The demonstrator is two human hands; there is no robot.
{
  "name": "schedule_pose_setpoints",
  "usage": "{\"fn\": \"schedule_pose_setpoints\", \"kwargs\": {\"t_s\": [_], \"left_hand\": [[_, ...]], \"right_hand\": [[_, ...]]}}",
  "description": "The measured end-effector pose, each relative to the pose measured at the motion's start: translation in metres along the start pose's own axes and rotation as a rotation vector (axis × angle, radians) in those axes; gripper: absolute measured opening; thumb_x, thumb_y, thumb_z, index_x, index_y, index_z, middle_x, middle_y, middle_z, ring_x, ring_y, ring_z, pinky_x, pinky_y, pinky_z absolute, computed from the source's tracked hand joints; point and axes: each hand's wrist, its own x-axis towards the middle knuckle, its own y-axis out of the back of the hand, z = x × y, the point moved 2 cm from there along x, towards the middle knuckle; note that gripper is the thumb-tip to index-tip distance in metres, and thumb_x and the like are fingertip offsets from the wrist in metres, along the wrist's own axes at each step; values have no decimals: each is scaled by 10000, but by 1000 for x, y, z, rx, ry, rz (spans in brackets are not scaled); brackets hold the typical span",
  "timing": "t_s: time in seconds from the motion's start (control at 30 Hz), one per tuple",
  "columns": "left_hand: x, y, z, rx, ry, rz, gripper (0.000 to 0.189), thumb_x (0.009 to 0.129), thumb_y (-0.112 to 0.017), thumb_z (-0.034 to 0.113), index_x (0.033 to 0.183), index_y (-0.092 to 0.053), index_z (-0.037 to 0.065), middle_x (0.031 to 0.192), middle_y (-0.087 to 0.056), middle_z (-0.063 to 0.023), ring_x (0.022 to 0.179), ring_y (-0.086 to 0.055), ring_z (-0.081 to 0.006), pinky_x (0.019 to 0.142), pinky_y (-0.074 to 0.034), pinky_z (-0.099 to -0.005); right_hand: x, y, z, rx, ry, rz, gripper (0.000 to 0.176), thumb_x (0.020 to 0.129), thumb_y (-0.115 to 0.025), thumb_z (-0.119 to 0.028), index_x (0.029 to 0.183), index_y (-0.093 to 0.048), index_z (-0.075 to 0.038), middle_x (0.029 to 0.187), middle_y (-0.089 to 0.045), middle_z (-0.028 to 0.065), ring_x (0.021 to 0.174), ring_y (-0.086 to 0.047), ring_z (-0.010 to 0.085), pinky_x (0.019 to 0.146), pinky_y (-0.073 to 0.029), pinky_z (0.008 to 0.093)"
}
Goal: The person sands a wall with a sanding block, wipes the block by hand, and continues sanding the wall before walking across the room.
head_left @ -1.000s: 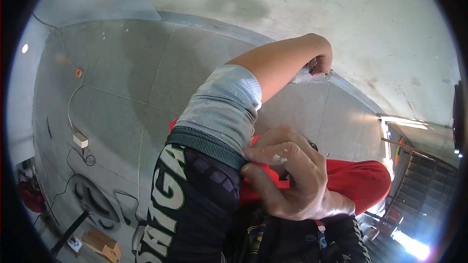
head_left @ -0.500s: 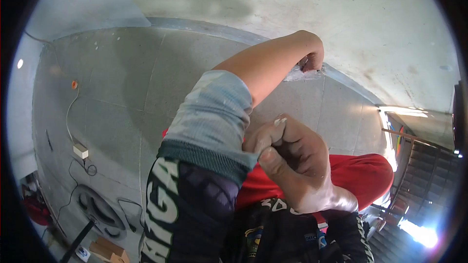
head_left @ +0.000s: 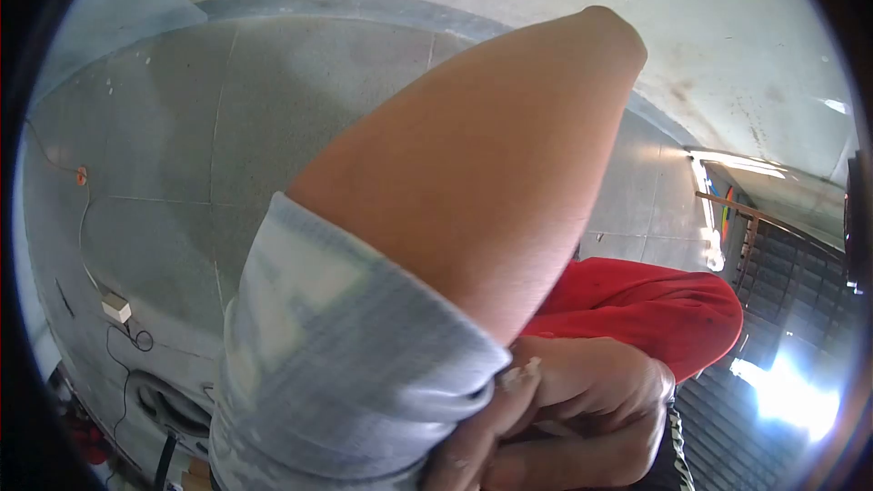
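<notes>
Head view caught the right hand (head_left: pixel 582 405) low in the frame, curled shut, its fingers pinching the rolled edge of the pale grey sleeve (head_left: pixel 355 373); a white fleck clung to 1 fingertip. The sleeve sat bunched around the left arm, right below the bare left forearm (head_left: pixel 482 173).

Compared with 1 second before, that forearm had swung much closer and filled the middle of the picture. The dark printed shirt under the cuff had dropped out of sight, and the roll looked thicker, so I judged the sleeve-rolling well along.

The left hand was hidden past the top of the forearm, so I could not tell what it held or how open it was. Behind, a red cloth (head_left: pixel 655 309) showed partly, and a grey tiled surface (head_left: pixel 173 118) carried a cable with a small white box (head_left: pixel 115 307). Glare (head_left: pixel 782 391) washed out the right edge.
</notes>
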Motion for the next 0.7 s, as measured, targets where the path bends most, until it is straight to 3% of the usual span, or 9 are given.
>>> {"fn": "schedule_pose_setpoints", "kwargs": {"t_s": [0.1, 0.13, 0.17, 0.23, 0.27, 0.33, 0.7], "left_hand": [[-7, -3, 3, 6, -19, -2, 358, 823, -634, 101, 1155, -726, 4, 1260, -688, -179, 1036, -694, -277, 823, -537, -423], [-8, -4, 4, 0, -24, -4, 357, 823, -635, 101, 1154, -726, 4, 1258, -688, -179, 1034, -694, -276, 822, -537, -422], [-9, -5, 4, -2, -31, -4, 356, 823, -635, 102, 1153, -726, 4, 1257, -689, -179, 1033, -694, -276, 820, -538, -422], [-10, -6, 5, -8, -41, -2, 355, 823, -636, 103, 1151, -726, 3, 1253, -690, -178, 1030, -694, -276, 818, -538, -421], [-11, -6, 5, -14, -43, 1, 354, 823, -636, 103, 1151, -726, 3, 1252, -690, -178, 1028, -694, -276, 816, -538, -420], [-12, -7, 5, -26, -47, 0, 353, 823, -637, 104, 1149, -726, 3, 1249, -691, -178, 1025, -695, -275, 814, -539, -420], [-13, -5, 9, -62, -66, -25, 346, 822, -641, 109, 1140, -727, 0, 1230, -696, -176, 1009, -697, -273, 799, -541, -414]], "right_hand": [[-1, 1, 2, 87, 15, -90, 513, 882, -375, 156, 1387, -283, 178, 1139, -673, 321, 1179, -656, 313, 1044, -477, 359], [6, 0, 11, 137, 175, -142, 519, 863, -367, 150, 1362, -233, 189, 1141, -658, 373, 1200, -638, 366, 1069, -447, 388], [7, 0, 12, 149, 170, -136, 519, 863, -367, 150, 1362, -233, 189, 1141, -658, 373, 1200, -638, 366, 1069, -447, 388], [7, -2, 10, -41, 213, -157, 380, 901, -430, 102, 1271, -361, 155, 1121, -698, 332, 1028, -715, 252, 918, -483, 252], [10, -7, 21, 177, 356, -69, 328, 915, -341, 72, 1210, -253, 185, 1056, -626, 468, 947, -740, 374, 817, -597, 320], [8, -5, 14, 5, 301, -35, 304, 917, -364, 71, 1191, -284, 175, 1043, -630, 447, 934, -734, 365, 808, -589, 325], [4, -1, 3, -618, 420, 347, 174, 926, -492, 66, 1086, -454, 122, 975, -653, 328, 860, -697, 318, 756, -547, 351]]}}
